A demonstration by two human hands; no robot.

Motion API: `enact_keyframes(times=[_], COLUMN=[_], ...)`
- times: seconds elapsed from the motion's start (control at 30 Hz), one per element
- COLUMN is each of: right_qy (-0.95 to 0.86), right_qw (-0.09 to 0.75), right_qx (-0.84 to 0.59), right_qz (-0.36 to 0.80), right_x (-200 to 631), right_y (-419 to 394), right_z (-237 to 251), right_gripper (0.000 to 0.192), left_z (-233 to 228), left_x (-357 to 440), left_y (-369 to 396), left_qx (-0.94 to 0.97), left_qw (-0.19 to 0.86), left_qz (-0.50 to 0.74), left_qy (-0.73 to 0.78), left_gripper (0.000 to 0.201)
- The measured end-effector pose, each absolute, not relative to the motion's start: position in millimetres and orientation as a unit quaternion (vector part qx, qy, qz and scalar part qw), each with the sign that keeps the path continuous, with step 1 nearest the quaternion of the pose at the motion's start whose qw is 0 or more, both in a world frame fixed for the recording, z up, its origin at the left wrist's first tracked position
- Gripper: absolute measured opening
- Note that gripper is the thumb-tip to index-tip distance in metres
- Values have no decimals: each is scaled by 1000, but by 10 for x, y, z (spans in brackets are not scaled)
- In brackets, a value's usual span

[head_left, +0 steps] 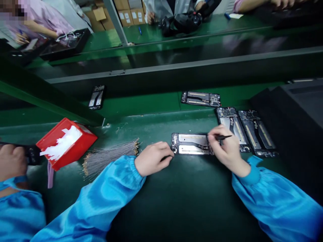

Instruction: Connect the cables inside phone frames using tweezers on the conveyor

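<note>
An opened phone [193, 144] lies sideways on the green bench, its silver inner frame and dark ribbon cable uncovered. My left hand [154, 158] is at its left end, with curled fingers and thumb gripping the edge. Over the right end is my right hand [224, 146], closed around a thin black pointed tool [224, 137] whose tapered end sticks out to the right. The right fingertips hide that end of the phone. Two more opened phones, one nearer [233, 129] and one farther right [257, 132], lie beside my right hand.
A bundle of thin cables [111, 156] with gold ends lies by my left forearm. Beyond it stands a red bin [73, 148] with white scraps. Opened phones lie on the rear strip, one left [97, 97], one right [200, 98]. A co-worker's hand [12, 161] is at far left.
</note>
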State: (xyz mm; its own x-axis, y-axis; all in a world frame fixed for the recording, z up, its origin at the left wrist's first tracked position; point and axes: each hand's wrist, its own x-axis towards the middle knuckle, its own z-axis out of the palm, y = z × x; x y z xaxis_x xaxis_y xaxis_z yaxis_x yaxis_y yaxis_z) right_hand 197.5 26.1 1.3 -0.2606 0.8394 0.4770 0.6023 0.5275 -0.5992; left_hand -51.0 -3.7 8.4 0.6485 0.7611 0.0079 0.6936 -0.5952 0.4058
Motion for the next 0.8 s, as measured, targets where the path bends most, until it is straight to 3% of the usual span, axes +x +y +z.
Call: enact_keyframes(times=[0.13, 0.27, 0.53, 0.8], right_qy=[-781, -790, -755, -735], right_qw=[334, 319, 376, 378], right_qx=[-523, -510, -411, -418], right_qz=[65, 119, 346, 378], right_x=[2321, 2289, 2104, 2133], right_y=[208, 118, 0, -65], right_z=[-70, -106, -31, -48], right_gripper=[6, 3, 10, 7], left_z=[85, 75, 60, 15], left_x=[-394, -289, -231, -98], left_y=[-82, -101, -31, 49], left_qx=[930, 941, 950, 946], left_qw=[67, -30, -50, -2], left_qz=[74, 90, 92, 103], left_qy=[353, 324, 295, 307], left_gripper=[14, 17, 15, 14])
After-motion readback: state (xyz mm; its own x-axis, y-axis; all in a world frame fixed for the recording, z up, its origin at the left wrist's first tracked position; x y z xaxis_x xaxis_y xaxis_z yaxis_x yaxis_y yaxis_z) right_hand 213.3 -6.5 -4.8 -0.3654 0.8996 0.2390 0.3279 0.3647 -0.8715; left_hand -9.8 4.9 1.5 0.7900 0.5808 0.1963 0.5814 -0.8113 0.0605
